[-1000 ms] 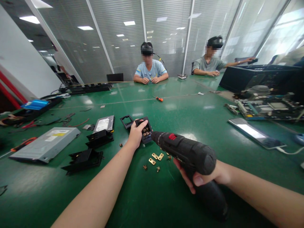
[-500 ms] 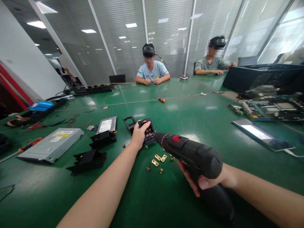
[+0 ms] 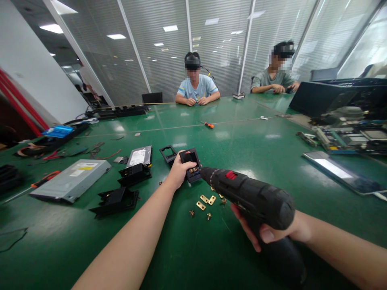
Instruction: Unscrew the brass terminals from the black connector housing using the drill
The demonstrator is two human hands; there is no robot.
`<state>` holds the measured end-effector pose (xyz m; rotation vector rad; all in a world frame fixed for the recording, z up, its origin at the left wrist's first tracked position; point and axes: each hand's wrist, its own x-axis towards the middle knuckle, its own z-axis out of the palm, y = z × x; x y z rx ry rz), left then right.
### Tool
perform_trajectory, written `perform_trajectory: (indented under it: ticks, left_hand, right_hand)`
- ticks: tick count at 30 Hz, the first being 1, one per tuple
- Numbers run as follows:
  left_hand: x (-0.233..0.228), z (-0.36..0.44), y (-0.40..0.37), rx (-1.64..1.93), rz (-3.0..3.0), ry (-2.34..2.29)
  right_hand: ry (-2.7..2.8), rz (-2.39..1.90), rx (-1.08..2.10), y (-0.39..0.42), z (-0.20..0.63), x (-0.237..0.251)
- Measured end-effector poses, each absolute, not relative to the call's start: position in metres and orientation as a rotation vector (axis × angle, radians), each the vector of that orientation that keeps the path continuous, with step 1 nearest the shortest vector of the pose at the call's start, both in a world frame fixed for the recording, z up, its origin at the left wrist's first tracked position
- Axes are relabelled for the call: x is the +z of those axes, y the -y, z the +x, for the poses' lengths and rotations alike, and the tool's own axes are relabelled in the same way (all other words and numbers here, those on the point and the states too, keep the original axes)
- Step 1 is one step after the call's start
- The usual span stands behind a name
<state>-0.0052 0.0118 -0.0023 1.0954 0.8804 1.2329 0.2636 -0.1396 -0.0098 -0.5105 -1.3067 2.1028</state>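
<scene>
Head view: left hand (image 3: 179,172) still clasps the small black plastic terminal box (image 3: 191,164) on the green table (image 3: 242,141), tilted further upright than a second ago. Right hand (image 3: 272,231) stays wrapped around the black cordless drill (image 3: 250,197), its tip at the box; loose brass plates (image 3: 207,199) lie just below the box.

View has panned slightly left/down vs. 1 s ago. Far-right person (image 3: 276,70) has drawn the outstretched arm in; hands now together at the chest. Power drill (image 3: 250,197) sits nearer the camera, its tip unchanged at the black socket block (image 3: 191,164).

Both forearms are bare to the frame edge: no sleeves, gloves, rings or wristbands. The left hand (image 3: 178,173) and right hand (image 3: 272,231) are uncovered.
</scene>
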Motion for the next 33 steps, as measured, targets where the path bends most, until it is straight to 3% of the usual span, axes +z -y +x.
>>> perform_trajectory:
  ticks: [33]
  left_hand:
    - [-0.002, -0.003, -0.011, 1.254, 1.034, -0.907]
  right_hand:
    - [1.403, -0.515, 2.003, 0.143, 0.266, -0.001]
